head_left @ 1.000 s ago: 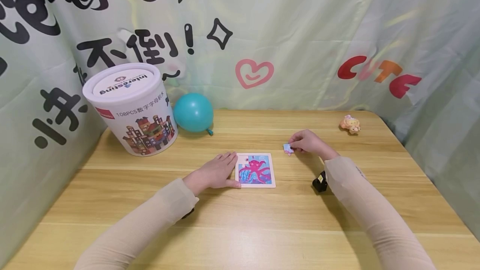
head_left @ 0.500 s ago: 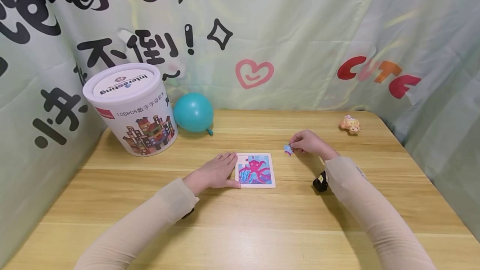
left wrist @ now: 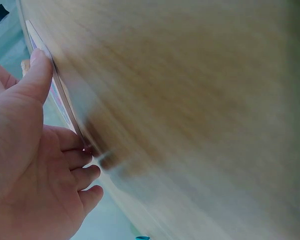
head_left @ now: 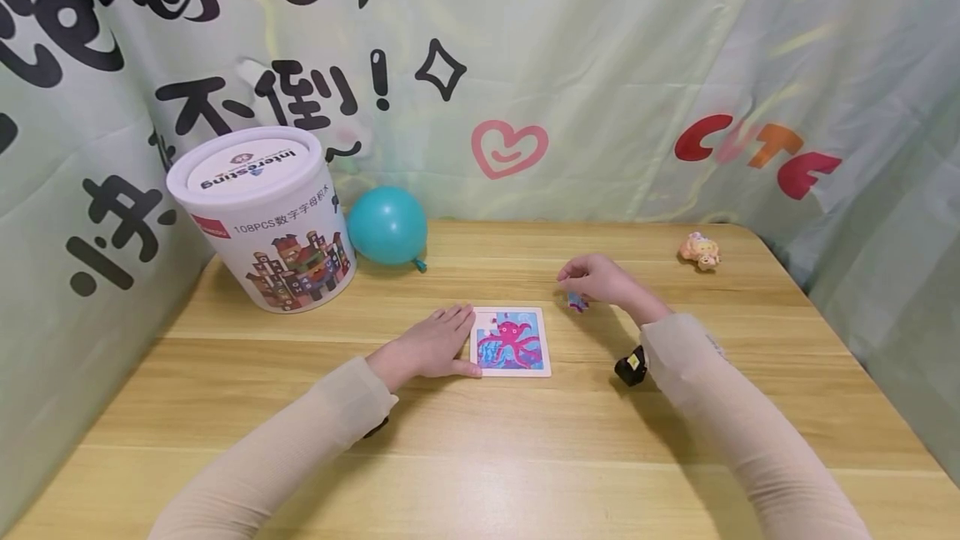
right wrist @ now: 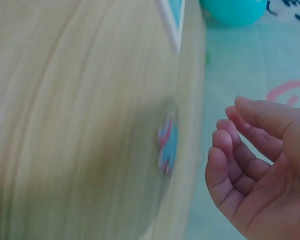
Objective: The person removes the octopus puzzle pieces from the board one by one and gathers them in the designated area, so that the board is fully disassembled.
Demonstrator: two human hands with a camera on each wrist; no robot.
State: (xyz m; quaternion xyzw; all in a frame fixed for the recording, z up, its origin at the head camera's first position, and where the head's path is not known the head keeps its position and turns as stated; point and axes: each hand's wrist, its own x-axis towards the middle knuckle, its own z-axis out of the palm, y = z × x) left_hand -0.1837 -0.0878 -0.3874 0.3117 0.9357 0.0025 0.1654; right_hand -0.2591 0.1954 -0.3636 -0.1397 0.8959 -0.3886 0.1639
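Note:
In the head view, an octopus jigsaw puzzle in a pale frame lies mid-table, with a gap at its upper left. Beside its left edge rests my left hand, fingers fairly straight and thumb along the near corner; the left wrist view shows this hand touching the edge. A loose blue and pink puzzle piece lies right of the puzzle. My right hand hovers just over it, fingers loosely bent. In the right wrist view the puzzle piece is apart from the hand, and nothing shows between the fingers.
A white block bucket stands at the back left, next to a teal balloon. A small figurine sits at the far right. A printed curtain hangs behind the table.
My right hand has let go of the puzzle piece and shifted slightly left and up. The piece has turned and shows different colours. My left hand and the puzzle have stayed put.

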